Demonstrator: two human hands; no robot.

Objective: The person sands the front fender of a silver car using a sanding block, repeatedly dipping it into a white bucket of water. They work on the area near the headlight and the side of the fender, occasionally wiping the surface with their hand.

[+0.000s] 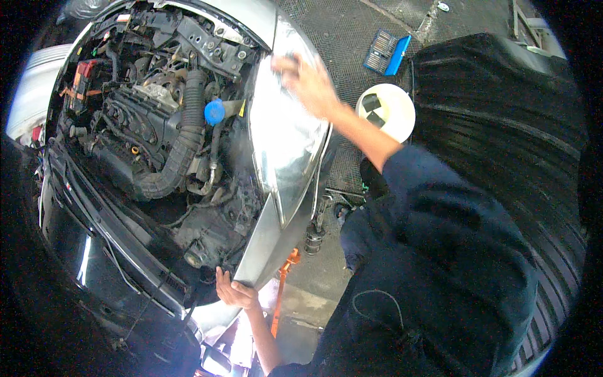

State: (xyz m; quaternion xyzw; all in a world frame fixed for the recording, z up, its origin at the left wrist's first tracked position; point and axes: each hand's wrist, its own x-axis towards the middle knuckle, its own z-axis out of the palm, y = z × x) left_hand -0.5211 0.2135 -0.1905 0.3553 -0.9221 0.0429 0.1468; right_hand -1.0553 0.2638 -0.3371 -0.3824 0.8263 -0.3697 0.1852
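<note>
A car stands with its engine bay [151, 119] uncovered. My right hand [308, 78] lies on the upper end of the clear headlight lens [282, 138], fingers spread flat against it and blurred; whether anything is under the palm is hidden. My left hand [233, 290] grips the lower edge of the silver body panel [264, 239] just under the headlight, thumb on the outer face. My dark sleeve [433, 213] fills the lower right.
A white bucket [384, 110] with dark flat pieces in it and a blue open bit case [386, 53] sit on the ribbed floor mat beyond the headlight. A large black tyre [509, 132] is at the right. An orange tool handle [282, 289] stands below the panel.
</note>
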